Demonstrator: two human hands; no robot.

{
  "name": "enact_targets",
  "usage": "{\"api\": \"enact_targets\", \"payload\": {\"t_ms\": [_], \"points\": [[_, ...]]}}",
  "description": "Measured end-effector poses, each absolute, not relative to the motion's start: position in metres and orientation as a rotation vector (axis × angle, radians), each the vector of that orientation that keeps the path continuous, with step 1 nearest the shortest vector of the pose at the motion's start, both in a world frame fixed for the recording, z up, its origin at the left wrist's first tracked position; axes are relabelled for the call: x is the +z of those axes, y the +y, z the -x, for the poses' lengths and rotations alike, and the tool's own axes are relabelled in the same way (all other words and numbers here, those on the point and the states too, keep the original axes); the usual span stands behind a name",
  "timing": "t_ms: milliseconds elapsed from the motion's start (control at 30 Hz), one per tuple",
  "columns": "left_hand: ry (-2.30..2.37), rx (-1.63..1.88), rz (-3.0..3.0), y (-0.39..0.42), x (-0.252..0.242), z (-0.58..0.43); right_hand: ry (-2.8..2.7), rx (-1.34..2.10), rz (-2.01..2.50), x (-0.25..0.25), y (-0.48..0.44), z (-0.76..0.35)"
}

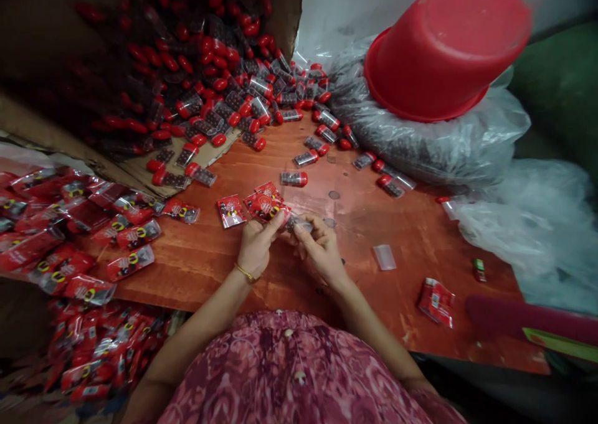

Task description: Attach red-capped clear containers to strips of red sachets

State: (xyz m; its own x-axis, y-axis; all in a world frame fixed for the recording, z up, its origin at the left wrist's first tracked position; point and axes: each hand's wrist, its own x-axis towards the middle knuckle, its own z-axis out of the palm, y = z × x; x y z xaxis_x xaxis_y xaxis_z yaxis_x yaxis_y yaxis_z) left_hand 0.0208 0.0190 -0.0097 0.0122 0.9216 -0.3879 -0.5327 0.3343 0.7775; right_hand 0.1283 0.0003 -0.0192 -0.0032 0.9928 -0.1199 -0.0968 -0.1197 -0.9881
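Observation:
Over the middle of the table, my left hand (256, 243) has its thumb and fingers closed on the red-capped end of a small clear container (290, 221) with dark pieces inside. My right hand (321, 249) pinches the container's clear end. Just beyond my left hand lie several red printed cards (264, 201), partly covered by my fingers. Another red printed card (230, 212) lies to their left. A similar red-capped container (294, 179) rests on its side past my hands.
A cardboard box (28, 116) at the back left spills red-capped containers (259, 109). Red printed packets (133, 262) are heaped at left. A red tub (448, 50) sits upside down on a filled plastic bag (420, 156). A clear piece (384, 257) and red packet (436, 302) lie at right.

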Motion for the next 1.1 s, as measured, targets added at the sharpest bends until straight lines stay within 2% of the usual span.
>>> {"api": "enact_targets", "payload": {"t_ms": [400,633,867,1100], "points": [[1.020,1.205,-0.502,0.035,-0.004,-0.010,-1.065,1.507,1.057,-0.020,0.009,-0.125],[0.941,1.059,-0.615,0.033,0.001,-0.011,-1.087,1.622,1.055,-0.018,0.008,-0.130],[0.933,1.151,-0.518,0.031,-0.004,-0.022,-1.145,1.385,1.190,-0.011,0.007,-0.131],[0.930,1.060,-0.599,0.025,-0.006,-0.020,-1.057,1.513,1.137,-0.017,0.014,-0.129]]}}
